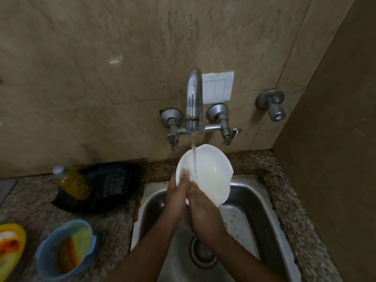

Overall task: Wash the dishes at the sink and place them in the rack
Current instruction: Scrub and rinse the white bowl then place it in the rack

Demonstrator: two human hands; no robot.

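Observation:
A white bowl [211, 171] is tilted over the steel sink [254, 204], its inside facing me. Water runs from the tap [194, 98] into it. My left hand [176, 192] grips the bowl's near left rim, thumb inside. My right hand [201, 208] holds the bowl's lower edge from beneath, pressed against my left hand. No rack is in view.
On the granite counter to the left stand a yellow bottle [73, 183], a black pan [105, 186], a blue bowl [65, 249] with food residue and a yellow dish [10, 251]. A wall closes in on the right. A separate valve [272, 105] sticks out of the tiles.

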